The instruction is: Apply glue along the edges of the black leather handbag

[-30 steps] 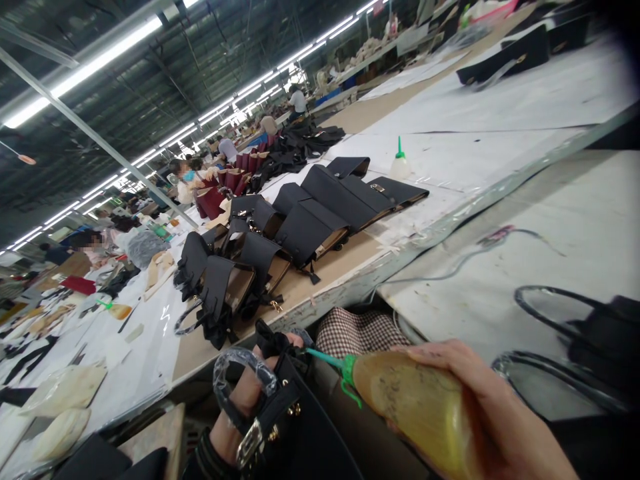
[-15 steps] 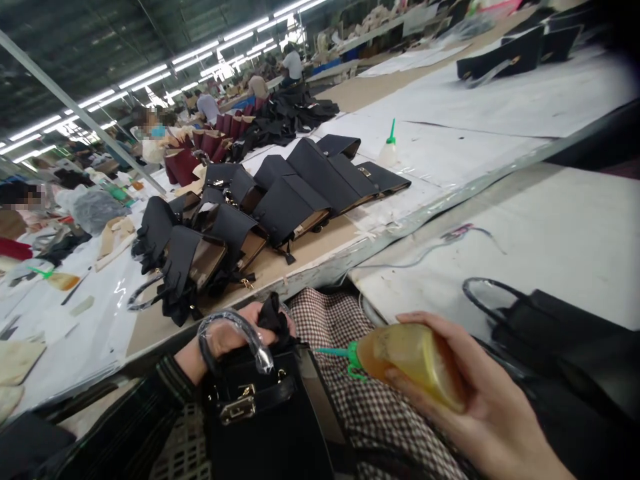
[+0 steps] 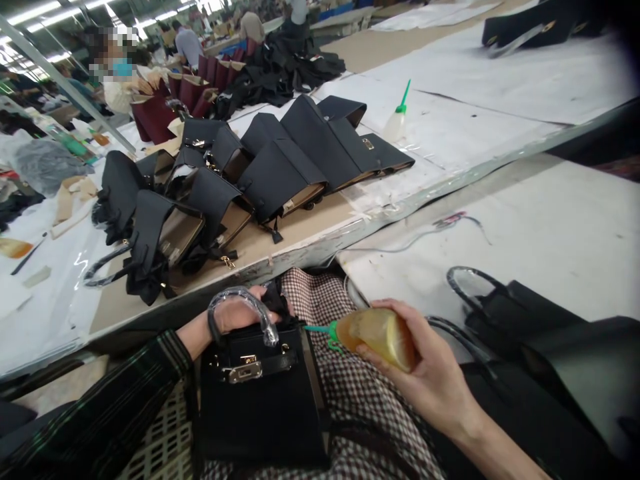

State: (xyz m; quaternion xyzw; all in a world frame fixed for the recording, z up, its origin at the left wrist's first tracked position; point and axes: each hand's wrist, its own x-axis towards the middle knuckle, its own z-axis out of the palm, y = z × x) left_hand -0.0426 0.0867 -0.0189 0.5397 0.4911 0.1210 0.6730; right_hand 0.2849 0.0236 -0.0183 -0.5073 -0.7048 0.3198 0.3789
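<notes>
Glue bottle (image 3: pixel 383 335), amber and squeezable with a green nozzle, lies clenched in the right hand (image 3: pixel 430 373), fingers wrapped over its top and thumb beneath. The nozzle tip points leftward from that grip toward the small black handbag (image 3: pixel 263 393), ending just beside the bag's upper right corner. The left hand (image 3: pixel 240 313) clasps the top of this handbag, fingers curled over a black strap bunch behind the plastic-wrapped handle (image 3: pixel 245 310), which arches just in front of the knuckles. Below the left grip, on the bag's front, sits a gold clasp (image 3: pixel 243 368) on a belt strap. The bag stands upright on the person's lap, over a checked cloth (image 3: pixel 360 413) that spreads between the two hands and under the bottle.

To the right of the right hand's grip, another black bag (image 3: pixel 530 347) with thin looped handles lies on the white worktable (image 3: pixel 550 220). Beyond both hands, on the raised bench (image 3: pixel 310 233), a row of black bag shells (image 3: pixel 280 167) lies overlapped, flaps open. Farther past them stands a second small bottle (image 3: pixel 397 120) with a green nozzle, well apart from either hand. Dark red bags (image 3: pixel 165 100) and other workers sit far beyond.
</notes>
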